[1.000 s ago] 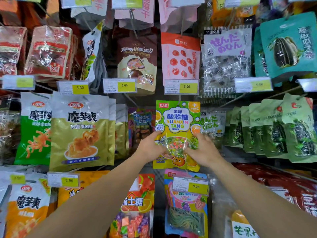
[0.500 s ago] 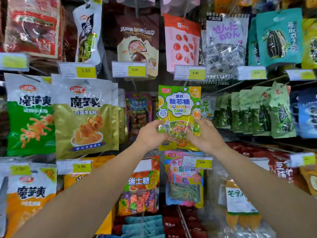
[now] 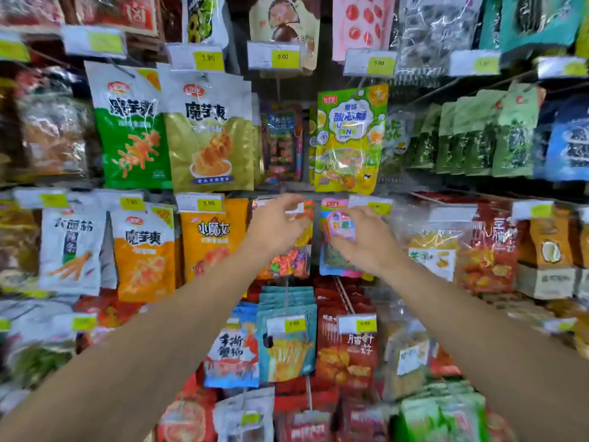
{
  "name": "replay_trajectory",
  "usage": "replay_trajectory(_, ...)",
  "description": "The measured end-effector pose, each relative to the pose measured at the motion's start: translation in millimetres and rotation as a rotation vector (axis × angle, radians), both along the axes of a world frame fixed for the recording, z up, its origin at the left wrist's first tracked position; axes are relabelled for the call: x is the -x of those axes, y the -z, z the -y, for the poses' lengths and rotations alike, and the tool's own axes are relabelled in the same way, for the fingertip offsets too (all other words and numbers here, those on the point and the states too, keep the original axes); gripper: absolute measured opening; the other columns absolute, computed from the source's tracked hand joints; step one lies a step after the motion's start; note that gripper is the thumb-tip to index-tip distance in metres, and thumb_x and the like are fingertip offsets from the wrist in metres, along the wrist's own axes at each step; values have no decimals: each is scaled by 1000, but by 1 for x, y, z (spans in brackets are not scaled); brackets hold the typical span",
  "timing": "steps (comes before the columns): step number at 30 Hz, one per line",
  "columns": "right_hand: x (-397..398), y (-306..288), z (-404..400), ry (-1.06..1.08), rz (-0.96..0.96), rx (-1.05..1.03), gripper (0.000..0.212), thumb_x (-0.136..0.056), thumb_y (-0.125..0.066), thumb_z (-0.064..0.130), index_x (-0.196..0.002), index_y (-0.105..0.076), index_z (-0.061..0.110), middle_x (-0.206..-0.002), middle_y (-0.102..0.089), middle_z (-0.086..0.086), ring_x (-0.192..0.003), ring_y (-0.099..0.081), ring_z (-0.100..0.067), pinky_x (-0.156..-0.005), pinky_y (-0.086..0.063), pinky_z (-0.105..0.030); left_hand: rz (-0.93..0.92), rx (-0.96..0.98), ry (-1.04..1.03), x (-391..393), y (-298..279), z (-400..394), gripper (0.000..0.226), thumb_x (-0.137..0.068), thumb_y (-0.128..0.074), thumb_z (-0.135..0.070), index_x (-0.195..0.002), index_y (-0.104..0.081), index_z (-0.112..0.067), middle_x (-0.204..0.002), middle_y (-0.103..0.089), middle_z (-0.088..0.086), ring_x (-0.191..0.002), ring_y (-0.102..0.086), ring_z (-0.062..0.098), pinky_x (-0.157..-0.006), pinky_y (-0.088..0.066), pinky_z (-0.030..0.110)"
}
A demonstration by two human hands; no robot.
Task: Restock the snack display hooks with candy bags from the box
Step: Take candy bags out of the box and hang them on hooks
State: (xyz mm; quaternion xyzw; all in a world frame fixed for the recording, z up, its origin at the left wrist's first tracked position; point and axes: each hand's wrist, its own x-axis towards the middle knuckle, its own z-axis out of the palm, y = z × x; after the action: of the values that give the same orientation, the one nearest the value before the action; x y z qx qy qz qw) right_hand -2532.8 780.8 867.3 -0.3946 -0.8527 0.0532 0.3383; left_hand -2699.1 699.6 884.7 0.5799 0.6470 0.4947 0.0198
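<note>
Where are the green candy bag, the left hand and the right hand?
green candy bag (image 3: 349,138): head view, bag's front.
left hand (image 3: 274,228): head view, back of hand.
right hand (image 3: 366,240): head view, back of hand.

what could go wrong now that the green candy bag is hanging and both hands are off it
The green candy bag hangs slightly tilted, so it may not sit fully back on its hook and could slide off. The left hand and right hand, both open, are close in front of the pink candy bag and price tag below; either could get knocked.
</note>
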Motion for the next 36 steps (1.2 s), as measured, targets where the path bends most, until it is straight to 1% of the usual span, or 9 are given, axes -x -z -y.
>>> replay_trajectory(2,1,29,27,-35,26,54,67,-84,-65,41,-139,-48,6,-140,-46,-17,-133,-42,-32,-106,-37,-37,50,43,-16,0,30,28,40,-86,-68,-19,-126,-63,-18,-126,-65,1,-110,-64,16,-98,-49,33)
replay_trajectory(4,4,58,51,-59,64,89,62,-85,-67,36,-137,-49,7,-137,-48,-14,-129,-45,-31,-104,-38,-36,62,102,-35,1,61,56,37,-87,-68,-18,-124,-65,-18,-120,-67,-2,-102,-65,16,-95,-50,32)
replay_trajectory(7,14,109,87,-110,128,167,65,-86,-68,35,-141,-46,8,-140,-45,-12,-129,-47,-32,-108,-38,-40,123,242,-70,7,113,102,42,-86,-68,-14,-128,-62,-12,-127,-65,6,-112,-63,19,-100,-47,34)
replay_trajectory(14,57,241,188,-244,334,384,62,-89,-64,36,-141,-44,10,-140,-45,-12,-128,-47,-33,-104,-41,-40,191,555,-197,45,235,230,58,-80,-63,-47,-130,-61,-18,-128,-65,4,-112,-63,21,-98,-49,38)
replay_trajectory(18,88,309,250,-351,439,514,57,-83,-69,32,-132,-51,10,-133,-50,-14,-122,-52,-34,-98,-45,-39,282,682,-293,79,295,302,41,-90,-66,-26,-130,-61,-17,-128,-65,5,-109,-63,19,-92,-44,26)
replay_trajectory(21,120,352,292,-392,547,595,57,-85,-64,35,-136,-48,14,-138,-46,-10,-128,-47,-32,-101,-42,-39,361,790,-332,118,343,350,45,-90,-66,-29,-134,-58,-20,-134,-61,-1,-112,-63,17,-89,-39,18)
replay_trajectory(28,220,439,368,-392,687,779,49,-88,-62,30,-133,-53,14,-136,-49,-9,-127,-49,-31,-100,-41,-35,523,963,-379,220,437,429,36,-90,-65,-26,-125,-64,-17,-122,-66,0,-114,-61,20,-89,-41,20)
replay_trajectory(30,247,461,386,-375,730,839,47,-87,-63,28,-130,-54,12,-137,-49,-11,-126,-50,-30,-100,-43,-35,594,991,-390,249,467,445,36,-88,-66,-24,-123,-66,-16,-125,-66,5,-113,-61,23,-94,-44,26)
replay_trajectory(36,306,542,410,-368,830,976,46,-80,-62,36,-119,-56,12,-121,-58,-13,-114,-56,-32,-92,-47,-40,725,1059,-457,304,552,472,36,-87,-67,-24,-121,-66,-12,-125,-67,3,-118,-59,22,-99,-45,28)
